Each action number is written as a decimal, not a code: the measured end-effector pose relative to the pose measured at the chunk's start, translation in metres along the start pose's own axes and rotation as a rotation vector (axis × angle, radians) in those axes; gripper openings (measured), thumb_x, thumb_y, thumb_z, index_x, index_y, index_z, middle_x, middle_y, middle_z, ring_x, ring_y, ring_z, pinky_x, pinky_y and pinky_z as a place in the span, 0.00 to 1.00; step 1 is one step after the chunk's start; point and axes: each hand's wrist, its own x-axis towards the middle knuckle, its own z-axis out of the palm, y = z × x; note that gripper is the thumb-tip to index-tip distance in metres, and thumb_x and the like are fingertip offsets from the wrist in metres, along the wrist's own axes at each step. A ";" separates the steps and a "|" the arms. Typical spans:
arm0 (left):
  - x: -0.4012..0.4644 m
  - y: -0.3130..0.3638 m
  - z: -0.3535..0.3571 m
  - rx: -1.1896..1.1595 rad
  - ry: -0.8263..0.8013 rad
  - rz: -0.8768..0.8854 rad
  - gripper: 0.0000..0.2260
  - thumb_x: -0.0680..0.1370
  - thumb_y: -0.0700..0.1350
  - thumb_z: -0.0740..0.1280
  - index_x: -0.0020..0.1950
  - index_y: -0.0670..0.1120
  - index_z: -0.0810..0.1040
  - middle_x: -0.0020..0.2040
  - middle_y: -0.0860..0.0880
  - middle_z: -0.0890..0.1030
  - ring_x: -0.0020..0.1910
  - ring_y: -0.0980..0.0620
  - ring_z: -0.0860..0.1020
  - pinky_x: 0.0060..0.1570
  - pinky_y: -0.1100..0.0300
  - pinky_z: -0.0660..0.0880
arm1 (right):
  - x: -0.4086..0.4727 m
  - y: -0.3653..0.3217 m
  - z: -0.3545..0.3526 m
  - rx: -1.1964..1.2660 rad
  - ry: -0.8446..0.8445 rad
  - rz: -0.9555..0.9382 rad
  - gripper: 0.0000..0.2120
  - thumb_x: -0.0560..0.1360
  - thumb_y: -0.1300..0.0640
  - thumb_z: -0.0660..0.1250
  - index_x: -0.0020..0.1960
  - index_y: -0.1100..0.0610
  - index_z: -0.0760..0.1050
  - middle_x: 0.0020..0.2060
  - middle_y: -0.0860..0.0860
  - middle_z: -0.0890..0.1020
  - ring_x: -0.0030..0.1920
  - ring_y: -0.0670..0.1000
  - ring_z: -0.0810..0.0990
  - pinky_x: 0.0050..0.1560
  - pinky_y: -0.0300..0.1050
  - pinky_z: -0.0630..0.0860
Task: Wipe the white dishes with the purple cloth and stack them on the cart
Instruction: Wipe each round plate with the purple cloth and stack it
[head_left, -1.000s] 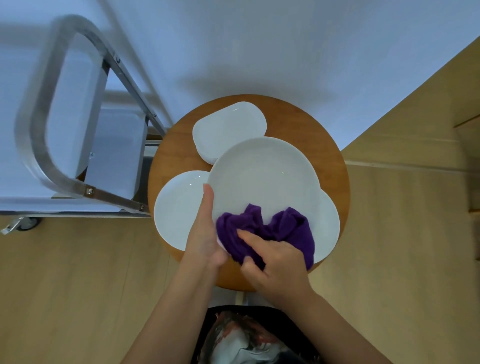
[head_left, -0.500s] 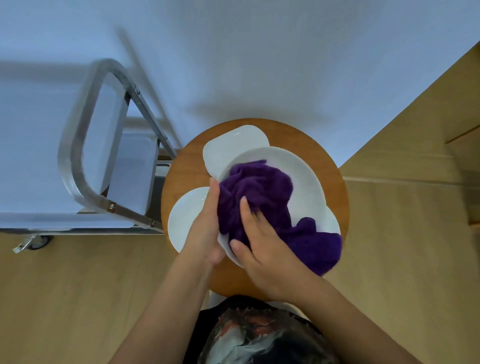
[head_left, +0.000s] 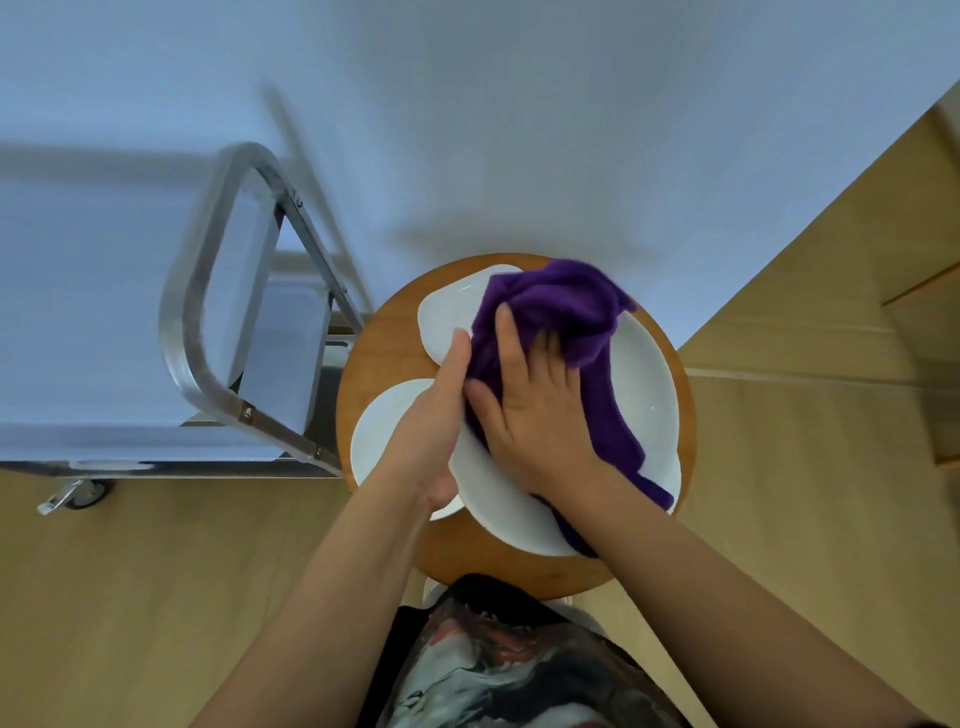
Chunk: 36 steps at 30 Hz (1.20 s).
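The left hand (head_left: 441, 410) grips the big plate's (head_left: 644, 395) near rim to steady it above the round surface (head_left: 384, 353) while the right hand (head_left: 535, 410), fingers spread, presses the purple cloth (head_left: 561, 306) across it.

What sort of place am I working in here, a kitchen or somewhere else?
Probably a dining or service room indoors, not clearly a kitchen. White dishes lie on a small round wooden table, a wheeled metal cart stands beside it against a plain wall, and the floor is light wood. No sink or stove shows.
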 end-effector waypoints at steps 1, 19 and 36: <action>-0.001 0.000 0.000 -0.010 -0.028 0.019 0.35 0.65 0.71 0.60 0.68 0.57 0.71 0.63 0.49 0.78 0.64 0.46 0.74 0.67 0.45 0.68 | 0.007 0.003 -0.003 -0.022 0.035 0.004 0.28 0.78 0.44 0.49 0.74 0.51 0.46 0.67 0.65 0.69 0.68 0.66 0.65 0.69 0.61 0.57; -0.005 -0.002 -0.018 -0.428 -0.061 0.220 0.28 0.72 0.58 0.64 0.70 0.51 0.71 0.65 0.44 0.77 0.63 0.39 0.75 0.61 0.36 0.71 | 0.000 0.051 -0.028 0.711 0.316 0.736 0.19 0.73 0.49 0.69 0.61 0.53 0.68 0.46 0.40 0.77 0.45 0.36 0.77 0.38 0.26 0.72; 0.013 -0.004 0.010 -0.619 0.252 0.222 0.20 0.71 0.63 0.66 0.59 0.57 0.78 0.55 0.50 0.82 0.55 0.45 0.80 0.47 0.47 0.80 | -0.027 0.010 -0.017 0.722 0.156 0.910 0.25 0.79 0.50 0.60 0.71 0.56 0.54 0.50 0.48 0.75 0.42 0.43 0.75 0.31 0.28 0.70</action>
